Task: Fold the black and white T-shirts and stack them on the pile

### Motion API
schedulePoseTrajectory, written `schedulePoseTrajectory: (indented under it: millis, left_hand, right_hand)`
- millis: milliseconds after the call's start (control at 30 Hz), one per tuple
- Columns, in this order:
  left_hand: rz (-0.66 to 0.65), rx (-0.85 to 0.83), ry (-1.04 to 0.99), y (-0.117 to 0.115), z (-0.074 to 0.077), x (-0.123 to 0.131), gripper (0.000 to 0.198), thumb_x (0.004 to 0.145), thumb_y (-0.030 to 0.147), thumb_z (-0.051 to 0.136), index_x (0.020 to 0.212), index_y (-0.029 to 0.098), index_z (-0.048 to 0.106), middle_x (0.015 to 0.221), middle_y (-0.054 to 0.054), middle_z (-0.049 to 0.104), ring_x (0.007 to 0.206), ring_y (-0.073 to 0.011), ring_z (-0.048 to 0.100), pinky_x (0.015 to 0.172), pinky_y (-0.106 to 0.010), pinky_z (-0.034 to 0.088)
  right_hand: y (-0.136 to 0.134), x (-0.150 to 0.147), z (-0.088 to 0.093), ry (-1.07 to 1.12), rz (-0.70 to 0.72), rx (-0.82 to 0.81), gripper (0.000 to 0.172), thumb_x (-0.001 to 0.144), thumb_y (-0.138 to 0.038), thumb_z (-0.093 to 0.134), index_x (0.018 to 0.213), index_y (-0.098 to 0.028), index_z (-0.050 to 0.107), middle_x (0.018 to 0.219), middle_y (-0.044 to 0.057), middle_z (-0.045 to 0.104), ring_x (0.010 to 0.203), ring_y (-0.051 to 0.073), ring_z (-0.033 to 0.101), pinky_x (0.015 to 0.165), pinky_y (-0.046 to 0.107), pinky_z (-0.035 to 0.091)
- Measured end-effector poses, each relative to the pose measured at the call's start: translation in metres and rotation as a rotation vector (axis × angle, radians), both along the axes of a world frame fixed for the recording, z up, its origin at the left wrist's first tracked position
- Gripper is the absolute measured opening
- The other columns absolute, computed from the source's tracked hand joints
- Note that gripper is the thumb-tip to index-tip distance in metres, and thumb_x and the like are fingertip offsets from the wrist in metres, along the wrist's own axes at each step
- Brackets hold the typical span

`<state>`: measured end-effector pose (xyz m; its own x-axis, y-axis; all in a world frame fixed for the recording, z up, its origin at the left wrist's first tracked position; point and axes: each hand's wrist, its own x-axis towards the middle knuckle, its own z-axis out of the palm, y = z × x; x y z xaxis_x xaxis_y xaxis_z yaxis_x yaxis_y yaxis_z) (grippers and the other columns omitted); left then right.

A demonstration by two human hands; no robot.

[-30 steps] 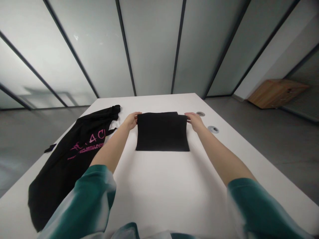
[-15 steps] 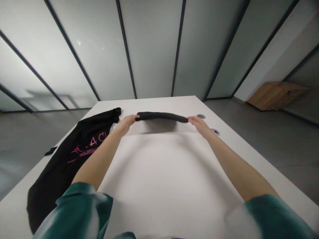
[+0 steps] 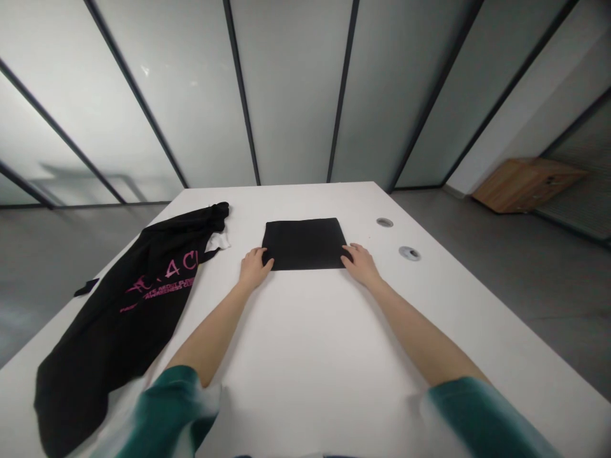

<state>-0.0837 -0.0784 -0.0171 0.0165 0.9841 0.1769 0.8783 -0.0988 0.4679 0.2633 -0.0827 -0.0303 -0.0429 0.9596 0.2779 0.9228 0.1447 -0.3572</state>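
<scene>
A folded black cloth (image 3: 304, 243) lies flat on the white table (image 3: 310, 356), a small neat rectangle. My left hand (image 3: 254, 267) rests at its near left corner, fingers bent onto the edge of the fabric. At the near right corner sits my right hand (image 3: 361, 262), fingers spread and touching the cloth's edge. Both forearms reach out over the table from green-and-white sleeves.
A black garment with pink lettering (image 3: 121, 305) is spread along the table's left side, a white label showing near its top. Two round cable ports (image 3: 409, 253) sit in the table at the right. A wooden cabinet (image 3: 525, 181) stands on the floor far right.
Both hands lifted the black cloth by its far corners, folded it over, and laid it down as a smaller rectangle. The hands now rest at its near corners.
</scene>
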Motion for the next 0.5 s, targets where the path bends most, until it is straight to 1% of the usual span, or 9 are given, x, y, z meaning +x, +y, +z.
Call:
schedulePoseTrajectory:
  millis: [100,167,233,300,333,367,400,467,500]
  left_hand:
    - [-0.051,0.063,0.074,-0.012,-0.003,0.001,0.054,0.085,0.044,0.059,0.132,0.018,0.056,0.145,-0.016,0.047,0.133,-0.0329,0.046,0.110,-0.048,0.038]
    - [-0.133,0.103,0.091,-0.017,-0.003,0.000,0.062,0.080,0.046,0.065,0.135,0.018,0.054,0.150,-0.016,0.041,0.138,-0.0324,0.039,0.113,-0.046,0.035]
    - [-0.267,0.110,0.132,-0.019,-0.002,0.000,0.063,0.076,0.046,0.069,0.132,0.021,0.057,0.151,-0.014,0.041,0.142,-0.0318,0.034,0.116,-0.046,0.031]
    - [-0.358,0.095,0.190,-0.018,0.000,0.001,0.049,0.078,0.041,0.067,0.123,0.024,0.064,0.146,-0.011,0.047,0.142,-0.0319,0.033,0.118,-0.048,0.025]
    - [-0.339,0.102,0.212,-0.016,0.001,0.001,0.042,0.080,0.037,0.065,0.119,0.024,0.066,0.143,-0.010,0.050,0.141,-0.0324,0.034,0.119,-0.050,0.023]
    - [-0.271,0.128,0.221,-0.015,0.002,0.001,0.037,0.082,0.033,0.062,0.118,0.024,0.067,0.141,-0.011,0.052,0.140,-0.0331,0.036,0.118,-0.051,0.023]
    - [-0.167,0.170,0.217,-0.013,0.003,0.001,0.036,0.084,0.029,0.058,0.119,0.024,0.066,0.139,-0.012,0.054,0.138,-0.0339,0.038,0.117,-0.053,0.024]
    - [0.037,0.268,0.184,-0.011,0.006,-0.002,0.036,0.087,0.023,0.052,0.121,0.020,0.065,0.133,-0.015,0.058,0.129,-0.0342,0.047,0.109,-0.053,0.033]
    - [0.079,0.296,0.165,-0.010,0.007,-0.004,0.035,0.089,0.022,0.048,0.119,0.019,0.065,0.125,-0.016,0.061,0.122,-0.0331,0.052,0.104,-0.051,0.039]
  right_hand:
    - [-0.007,-0.005,-0.012,-0.102,0.017,0.008,0.044,0.094,-0.034,0.047,0.134,-0.023,0.060,0.149,0.013,0.048,0.128,0.034,0.050,0.102,0.052,0.043]
    - [-0.009,-0.002,-0.016,-0.118,0.054,-0.002,0.046,0.095,-0.030,0.043,0.138,-0.022,0.057,0.155,0.012,0.040,0.134,0.033,0.046,0.102,0.052,0.043]
    - [-0.009,0.000,-0.015,-0.135,0.101,-0.017,0.046,0.095,-0.026,0.040,0.137,-0.022,0.057,0.155,0.010,0.041,0.137,0.032,0.042,0.103,0.051,0.042]
    - [-0.009,0.000,-0.011,-0.153,0.124,-0.012,0.044,0.093,-0.024,0.040,0.131,-0.021,0.062,0.148,0.009,0.050,0.135,0.032,0.045,0.103,0.050,0.041]
    - [-0.009,-0.002,-0.007,-0.156,0.128,0.006,0.041,0.093,-0.024,0.042,0.126,-0.021,0.066,0.141,0.010,0.058,0.129,0.031,0.051,0.103,0.049,0.041]
    - [-0.010,-0.003,-0.004,-0.147,0.132,0.034,0.038,0.092,-0.025,0.044,0.120,-0.020,0.069,0.129,0.010,0.066,0.120,0.030,0.058,0.101,0.049,0.042]
    - [-0.011,-0.006,0.000,-0.123,0.144,0.074,0.034,0.092,-0.026,0.045,0.113,-0.020,0.072,0.114,0.010,0.073,0.108,0.028,0.063,0.099,0.047,0.043]
    - [-0.016,-0.011,0.006,-0.053,0.199,0.175,0.029,0.092,-0.026,0.046,0.096,-0.021,0.075,0.087,0.007,0.076,0.085,0.023,0.067,0.095,0.043,0.044]
    - [-0.018,-0.013,0.008,-0.021,0.235,0.225,0.028,0.092,-0.025,0.046,0.090,-0.021,0.074,0.078,0.006,0.075,0.076,0.021,0.067,0.092,0.041,0.045]
